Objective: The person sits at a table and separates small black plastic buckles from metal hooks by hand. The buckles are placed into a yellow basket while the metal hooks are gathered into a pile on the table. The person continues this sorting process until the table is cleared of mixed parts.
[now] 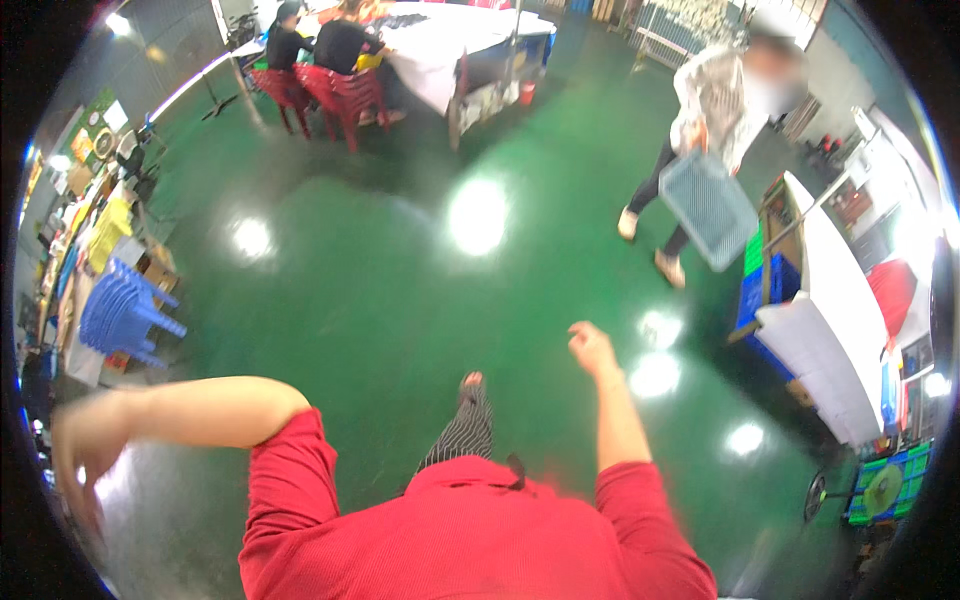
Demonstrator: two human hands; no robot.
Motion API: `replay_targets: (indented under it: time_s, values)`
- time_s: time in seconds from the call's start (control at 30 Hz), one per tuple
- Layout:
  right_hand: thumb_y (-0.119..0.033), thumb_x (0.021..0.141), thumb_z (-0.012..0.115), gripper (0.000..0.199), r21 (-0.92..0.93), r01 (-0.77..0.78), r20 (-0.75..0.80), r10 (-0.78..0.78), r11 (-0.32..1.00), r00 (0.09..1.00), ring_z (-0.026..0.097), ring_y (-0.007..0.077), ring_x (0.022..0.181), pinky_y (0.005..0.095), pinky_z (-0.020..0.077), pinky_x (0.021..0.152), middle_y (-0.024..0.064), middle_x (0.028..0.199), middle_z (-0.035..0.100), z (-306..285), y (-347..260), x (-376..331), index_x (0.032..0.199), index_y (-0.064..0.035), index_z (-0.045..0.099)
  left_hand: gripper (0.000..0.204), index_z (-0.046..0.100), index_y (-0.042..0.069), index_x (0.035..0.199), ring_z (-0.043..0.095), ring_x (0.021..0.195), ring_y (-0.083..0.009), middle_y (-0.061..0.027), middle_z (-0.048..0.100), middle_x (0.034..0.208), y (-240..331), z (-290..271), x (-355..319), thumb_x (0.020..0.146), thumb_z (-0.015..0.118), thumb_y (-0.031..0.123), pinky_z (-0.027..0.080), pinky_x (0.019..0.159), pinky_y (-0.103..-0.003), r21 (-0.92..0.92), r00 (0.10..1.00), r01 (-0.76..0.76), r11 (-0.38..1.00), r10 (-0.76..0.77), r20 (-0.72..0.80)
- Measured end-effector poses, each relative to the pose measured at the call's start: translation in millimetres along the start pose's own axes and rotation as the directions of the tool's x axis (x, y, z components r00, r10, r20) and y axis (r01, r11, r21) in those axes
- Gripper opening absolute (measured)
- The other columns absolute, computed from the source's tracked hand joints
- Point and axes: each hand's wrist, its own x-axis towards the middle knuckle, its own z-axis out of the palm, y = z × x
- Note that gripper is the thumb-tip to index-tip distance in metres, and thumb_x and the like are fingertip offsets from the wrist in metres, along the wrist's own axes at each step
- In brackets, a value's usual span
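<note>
My left hand (88, 440) hangs at the far left rim, blurred, with the arm bent outward. Its fingers droop loosely apart and I see nothing in them. In front of my right side, my right hand (593, 350) is held over the green floor (400, 310) with its fingers curled in. No object shows in it. Neither hand touches anything. One leg in striped trousers (465, 425) is stretched forward below me.
At the right, a person (725, 90) walks with a grey-blue plastic basket (708, 208). Beside them stands a long white-topped table (835, 290). Stacked blue stools (125, 312) are at the left. Farther back, people on red chairs (342, 95) sit at a white-covered table (440, 60).
</note>
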Motion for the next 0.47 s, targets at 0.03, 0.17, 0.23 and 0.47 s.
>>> replay_targets:
  time_s: [0.03, 0.17, 0.23, 0.47]
  values:
    - [-0.014, 0.075, 0.055, 0.023, -0.021, 0.049, 0.073, -0.047, 0.999, 0.996, 0.061, 0.0283, 0.087, 0.037, 0.0485, 0.076, 0.0116, 0.092, 0.064, 14, 7, 18, 0.096, -0.009, 0.061, 0.025, 0.05, 0.014, 0.049, 0.047, 0.044, -0.0019, 0.0052, 0.054, 0.052, -45, -42, -19, 0.073, 0.053, 0.006, 0.037, 0.046, -0.02, -0.057, 0.988, -0.033, 0.998, 0.023, -0.156]
    - [-0.02, 0.073, 0.059, 0.034, -0.157, -0.486, 0.381, 0.507, 0.86, 0.773, 0.064, 0.0227, 0.08, 0.0353, 0.0506, 0.074, 0.0104, 0.096, 0.065, -5, 91, 51, 0.106, -0.0094, 0.062, 0.038, 0.029, 0.018, 0.047, 0.027, 0.049, -0.0086, 0.0057, 0.023, 0.048, -335, -128, -167, 0.079, 0.05, 0.013, 0.023, 0.048, -0.025, -0.555, 0.53, 0.198, 0.808, -0.564, -0.633]
    - [-0.018, 0.073, 0.058, 0.036, -0.165, -0.693, 0.408, 0.688, 0.702, 0.6, 0.063, 0.0168, 0.068, 0.0324, 0.0514, 0.06, 0.0087, 0.091, 0.066, -41, 126, 66, 0.107, -0.0092, 0.062, 0.037, 0.037, 0.014, 0.053, 0.031, 0.057, -0.0101, 0.0037, 0.028, 0.056, -447, -147, -249, 0.088, 0.046, 0.023, 0.03, 0.052, -0.027, -0.723, 0.355, 0.366, 0.586, -0.806, -0.473]
    - [-0.002, 0.077, 0.05, 0.023, 0.225, -0.921, 0.293, 0.88, 0.318, 0.375, 0.059, 0.0182, 0.056, 0.0368, 0.0463, 0.047, 0.0071, 0.074, 0.061, -79, 295, 175, 0.098, -0.0087, 0.058, 0.026, 0.057, 0.001, 0.078, 0.06, 0.077, -0.0358, -0.0198, 0.062, 0.08, -630, -256, -540, 0.075, 0.055, 0.027, 0.047, 0.067, -0.044, 0.746, 0.053, 0.433, -0.505, -0.813, -0.58]
